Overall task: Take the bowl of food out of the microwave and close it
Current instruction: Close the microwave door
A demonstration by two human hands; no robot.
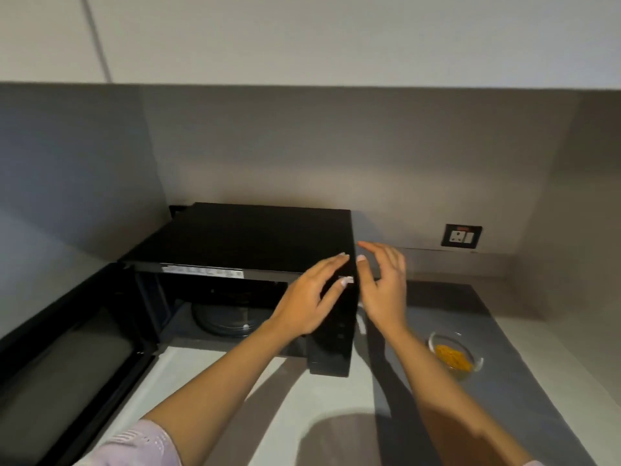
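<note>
A black microwave [248,237] stands in the counter's corner with its door [67,358] swung wide open to the left. Inside I see only the glass turntable [225,319]. A clear glass bowl of yellow food [455,356] rests on the counter to the right of the microwave. My left hand [309,297] hovers in front of the microwave's upper right corner, fingers apart, holding nothing. My right hand [383,287] is beside the microwave's right edge, also empty with fingers spread. Both hands are apart from the bowl.
The pale counter [295,391] runs in front of the microwave, with a darker strip to the right under the bowl. A wall socket [462,236] sits on the grey backsplash at the right. Pale cabinets hang overhead.
</note>
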